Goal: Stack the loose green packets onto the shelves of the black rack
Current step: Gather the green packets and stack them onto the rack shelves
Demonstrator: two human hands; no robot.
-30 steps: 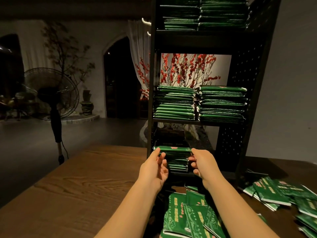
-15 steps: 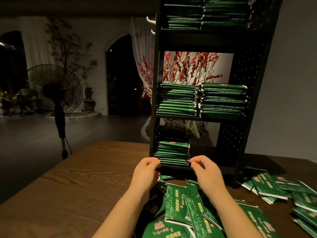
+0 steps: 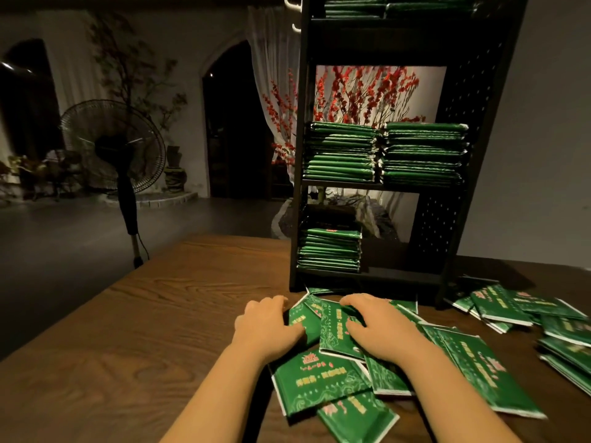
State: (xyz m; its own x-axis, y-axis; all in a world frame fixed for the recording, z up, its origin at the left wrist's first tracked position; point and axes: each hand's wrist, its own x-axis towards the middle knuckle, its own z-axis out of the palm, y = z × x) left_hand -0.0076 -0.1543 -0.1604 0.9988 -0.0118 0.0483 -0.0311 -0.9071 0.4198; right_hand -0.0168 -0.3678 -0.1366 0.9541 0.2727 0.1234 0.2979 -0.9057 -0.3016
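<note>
The black rack (image 3: 460, 155) stands on the wooden table (image 3: 144, 330). Its bottom shelf carries one stack of green packets (image 3: 329, 251) on the left, with the right half bare. The middle shelf bears two full stacks (image 3: 340, 151), and more packets (image 3: 383, 4) fill the top shelf. Loose green packets (image 3: 319, 378) lie scattered in front of the rack. My left hand (image 3: 265, 324) rests at the left edge of this pile, thumb on a packet. My right hand (image 3: 377, 327) lies flat on a packet (image 3: 334, 330), fingers spread. Neither hand has lifted anything.
A second heap of loose packets (image 3: 511, 308) lies to the right of the rack's foot, reaching the table's right side. Beyond the table's far left edge stands a pedestal fan (image 3: 115, 145) on the floor. A plain wall is behind the rack.
Both hands let go of the packets on the bottom-shelf stack, drew back and dropped down onto the loose pile on the table. The stack stays on the shelf.
</note>
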